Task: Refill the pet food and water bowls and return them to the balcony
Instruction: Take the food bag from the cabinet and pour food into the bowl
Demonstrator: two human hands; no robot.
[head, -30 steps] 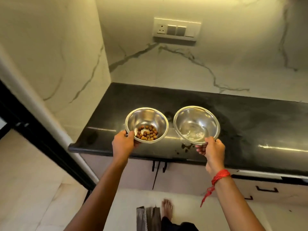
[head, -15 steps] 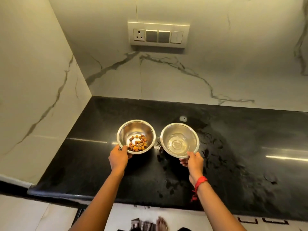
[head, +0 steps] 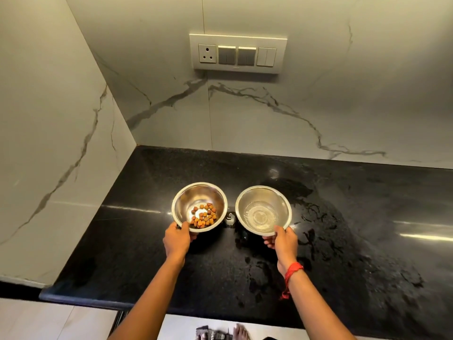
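Two steel bowls are side by side over the black countertop (head: 367, 217). The left one is the food bowl (head: 188, 200), with a small heap of brown kibble (head: 204, 215) at its bottom. My left hand (head: 177, 240) pinches its near rim, thumb on top. The water bowl (head: 263, 192) on the right holds a little clear water. My right hand (head: 282, 242), a red thread at the wrist, grips its near rim. I cannot tell whether the bowls rest on the counter or hover just above it.
Marble walls close the counter at the back and left. A switch plate with a socket (head: 237, 54) is on the back wall. Water splashes (head: 313, 231) wet the counter around and right of the bowls. My bare feet (head: 241, 333) show below the counter edge.
Both bowls, held in my hands, have moved forward from the counter's front edge to its middle. I have stepped closer, so the view now looks down on the counter.
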